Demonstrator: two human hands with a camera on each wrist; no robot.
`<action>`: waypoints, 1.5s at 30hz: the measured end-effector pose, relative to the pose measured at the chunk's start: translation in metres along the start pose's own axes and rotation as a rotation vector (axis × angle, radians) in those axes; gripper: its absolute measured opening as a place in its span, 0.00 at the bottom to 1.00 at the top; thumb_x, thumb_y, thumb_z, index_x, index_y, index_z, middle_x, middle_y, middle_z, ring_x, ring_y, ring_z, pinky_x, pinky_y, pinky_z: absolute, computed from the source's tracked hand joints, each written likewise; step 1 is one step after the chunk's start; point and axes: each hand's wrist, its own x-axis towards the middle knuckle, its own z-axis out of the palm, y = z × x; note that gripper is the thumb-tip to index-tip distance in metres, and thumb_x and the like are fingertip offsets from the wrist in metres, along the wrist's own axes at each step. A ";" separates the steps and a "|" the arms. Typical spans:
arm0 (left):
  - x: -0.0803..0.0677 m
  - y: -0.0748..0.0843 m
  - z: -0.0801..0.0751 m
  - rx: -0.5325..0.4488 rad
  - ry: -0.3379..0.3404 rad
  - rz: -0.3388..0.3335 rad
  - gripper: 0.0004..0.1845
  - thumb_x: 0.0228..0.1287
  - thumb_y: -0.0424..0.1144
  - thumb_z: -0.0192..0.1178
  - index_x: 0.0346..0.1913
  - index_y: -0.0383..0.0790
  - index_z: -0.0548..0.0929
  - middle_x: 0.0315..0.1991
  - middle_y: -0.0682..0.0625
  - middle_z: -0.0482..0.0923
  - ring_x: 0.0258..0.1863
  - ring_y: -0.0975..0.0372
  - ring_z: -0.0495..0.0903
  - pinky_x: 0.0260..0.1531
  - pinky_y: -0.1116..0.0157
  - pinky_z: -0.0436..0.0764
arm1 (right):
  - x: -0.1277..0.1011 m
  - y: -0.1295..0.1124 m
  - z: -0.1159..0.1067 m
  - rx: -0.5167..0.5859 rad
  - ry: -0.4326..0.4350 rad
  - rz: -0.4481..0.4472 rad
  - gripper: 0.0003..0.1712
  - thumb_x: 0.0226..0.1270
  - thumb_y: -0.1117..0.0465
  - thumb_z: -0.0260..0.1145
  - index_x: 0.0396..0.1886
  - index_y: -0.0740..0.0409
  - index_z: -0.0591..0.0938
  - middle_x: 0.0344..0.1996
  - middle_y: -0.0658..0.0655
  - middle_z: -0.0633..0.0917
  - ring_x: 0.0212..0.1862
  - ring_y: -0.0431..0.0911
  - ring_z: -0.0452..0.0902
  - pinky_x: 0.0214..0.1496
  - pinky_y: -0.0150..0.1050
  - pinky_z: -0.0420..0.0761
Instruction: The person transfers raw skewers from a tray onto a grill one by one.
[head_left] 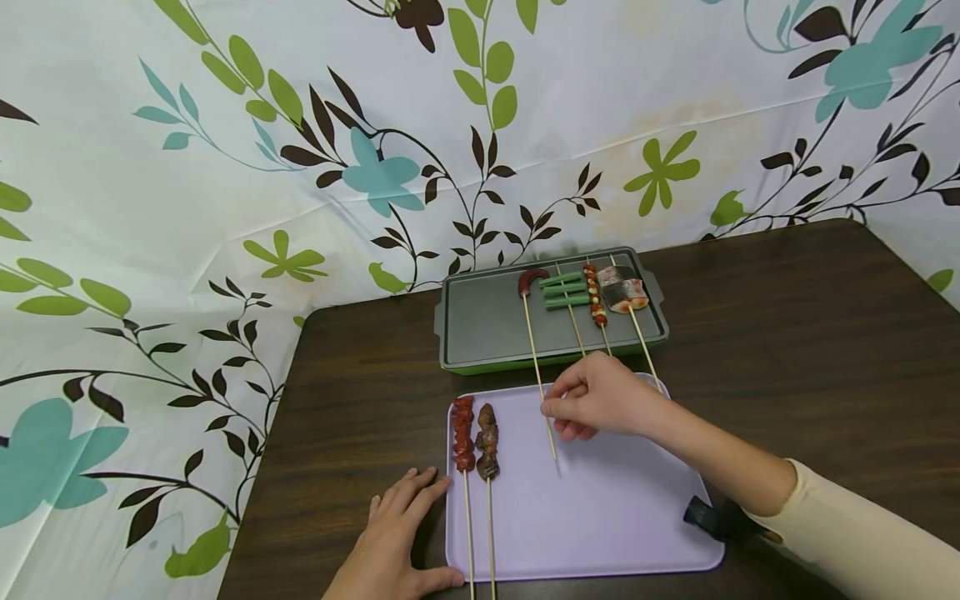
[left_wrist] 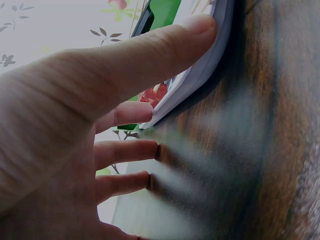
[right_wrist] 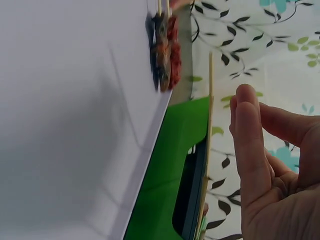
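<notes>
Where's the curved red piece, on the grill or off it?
On: the curved red piece lies on the grey grill beside the green pieces, its stick reaching over the tray.

Two leftmost skewers, lower ends beyond head view

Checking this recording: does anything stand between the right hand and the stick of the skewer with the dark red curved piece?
Nothing visible does. The right hand is beside the stick, its fingertips overlapping it in the head view; in the right wrist view, only the patterned backdrop shows through the gap between them.
</notes>
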 end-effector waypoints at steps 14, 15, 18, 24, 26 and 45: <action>0.000 0.000 0.000 0.007 0.003 -0.007 0.55 0.38 0.73 0.69 0.72 0.53 0.68 0.70 0.49 0.64 0.71 0.45 0.58 0.54 0.27 0.58 | -0.049 0.030 0.055 -0.117 -0.139 -0.075 0.05 0.59 0.58 0.73 0.31 0.53 0.85 0.14 0.44 0.82 0.19 0.41 0.80 0.20 0.32 0.74; 0.000 0.000 0.001 0.006 0.003 -0.009 0.55 0.38 0.73 0.69 0.72 0.53 0.68 0.70 0.49 0.64 0.71 0.45 0.58 0.54 0.27 0.58 | -0.049 0.034 0.060 -0.101 -0.146 -0.081 0.05 0.58 0.59 0.73 0.31 0.54 0.85 0.13 0.44 0.82 0.18 0.40 0.80 0.20 0.32 0.74; 0.000 0.000 0.000 0.005 0.000 -0.013 0.55 0.38 0.73 0.70 0.72 0.53 0.68 0.69 0.49 0.64 0.71 0.45 0.58 0.54 0.27 0.58 | -0.047 0.048 0.075 -0.019 -0.157 -0.069 0.04 0.58 0.62 0.73 0.29 0.55 0.85 0.13 0.47 0.83 0.17 0.40 0.79 0.20 0.31 0.75; 0.000 0.000 0.001 0.007 0.002 -0.010 0.54 0.39 0.74 0.69 0.71 0.53 0.68 0.69 0.48 0.65 0.70 0.44 0.59 0.54 0.27 0.59 | -0.036 0.062 0.101 0.173 -0.151 -0.001 0.02 0.59 0.67 0.71 0.30 0.62 0.85 0.17 0.56 0.85 0.20 0.48 0.83 0.20 0.33 0.79; 0.000 0.000 0.001 0.008 0.008 -0.005 0.54 0.39 0.74 0.68 0.71 0.53 0.68 0.69 0.48 0.65 0.70 0.44 0.59 0.54 0.28 0.59 | -0.032 0.064 0.108 0.224 -0.146 0.023 0.03 0.59 0.68 0.70 0.30 0.64 0.85 0.18 0.58 0.85 0.21 0.49 0.84 0.20 0.34 0.80; 0.000 0.000 0.001 0.006 0.020 0.011 0.54 0.39 0.73 0.69 0.71 0.53 0.69 0.69 0.48 0.65 0.70 0.44 0.60 0.55 0.31 0.62 | -0.016 0.054 0.140 0.264 -0.120 0.079 0.07 0.54 0.67 0.74 0.22 0.61 0.83 0.14 0.57 0.84 0.16 0.43 0.81 0.17 0.35 0.80</action>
